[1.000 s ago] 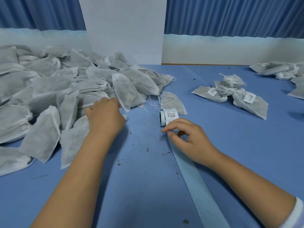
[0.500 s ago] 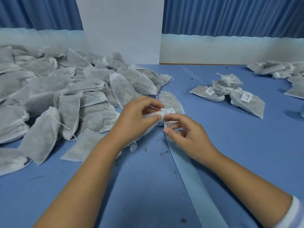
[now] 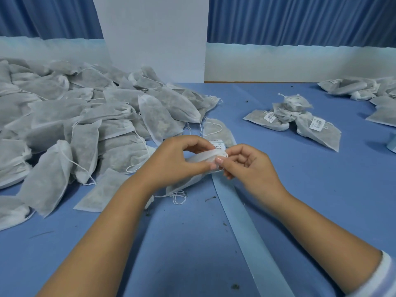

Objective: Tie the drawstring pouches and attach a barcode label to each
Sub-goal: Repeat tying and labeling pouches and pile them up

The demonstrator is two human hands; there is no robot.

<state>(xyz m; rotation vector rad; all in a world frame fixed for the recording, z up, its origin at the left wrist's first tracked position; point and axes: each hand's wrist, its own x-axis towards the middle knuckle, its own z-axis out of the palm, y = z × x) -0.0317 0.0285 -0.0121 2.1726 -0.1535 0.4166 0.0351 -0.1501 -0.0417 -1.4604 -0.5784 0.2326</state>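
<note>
progress: a second ago the left hand (image 3: 176, 161) was in the heap of soft, crinkly white non-woven drawstring pouches (image 3: 85, 125) at the left of the frame; now it has brought one plump, translucent pouch (image 3: 201, 157) to centre, where it and the right hand (image 3: 248, 168) both pinch the gathered mouth (tying seems next). its thin white cord (image 3: 179, 197) loops below; the white barcode label roll (image 3: 218, 145) waits just behind.

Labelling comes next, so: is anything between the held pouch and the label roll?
Nothing visible. The left hand and right hand hold the pouch just in front of the label roll, which peeks out right behind it.
</note>
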